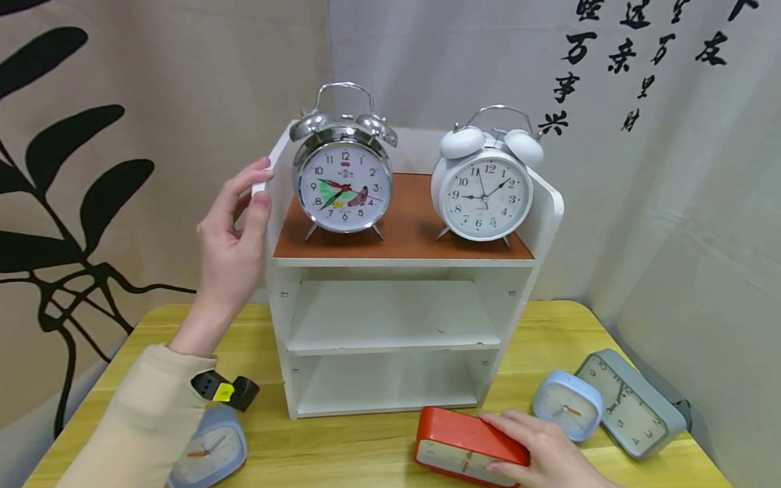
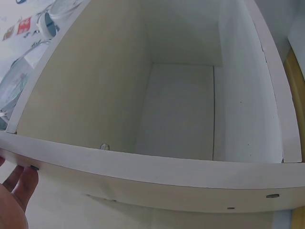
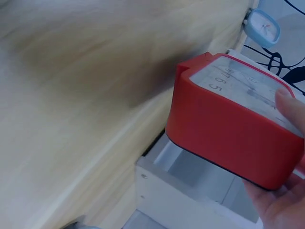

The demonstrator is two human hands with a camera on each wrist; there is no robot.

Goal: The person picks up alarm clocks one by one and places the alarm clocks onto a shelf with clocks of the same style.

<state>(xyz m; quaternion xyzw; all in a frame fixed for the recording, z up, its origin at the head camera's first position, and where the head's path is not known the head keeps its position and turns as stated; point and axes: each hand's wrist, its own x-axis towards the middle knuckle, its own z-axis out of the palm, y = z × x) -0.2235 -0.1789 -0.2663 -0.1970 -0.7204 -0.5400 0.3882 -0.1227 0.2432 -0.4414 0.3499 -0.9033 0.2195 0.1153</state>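
Two hands were engaged. The left arm, in a cream sleeve [image 1: 138, 428], reached forward and upward; the left hand [image 1: 229, 229] gripped the upper front edge of the white shelf unit [image 1: 395, 312] at its left side panel, the edge between thumb and fingers. The right hand [image 1: 548, 451] entered from the lower right and grasped the red clock [image 1: 470, 436], thumb against the dial and fingers on the casing. The red clock was located in front of the shelf unit's base, toward its right side; contact with the wooden table [image 1: 324, 460] could not be determined.

The top level, surfaced in brown, held a silver twin-bell clock [image 1: 344, 187] on the left and a white twin-bell clock [image 1: 485, 196] on the right, both upright. A white board divided the space below into two compartments.

The red clock had a box-shaped casing with rounded corners and a pale dial; numerals 5 and 6 were legible in the right wrist view.

Outward on the table, a blue clock [image 1: 208, 452] lay at left; at right, a second blue clock [image 1: 568, 405] lay beside a larger grey-green clock [image 1: 629, 403].
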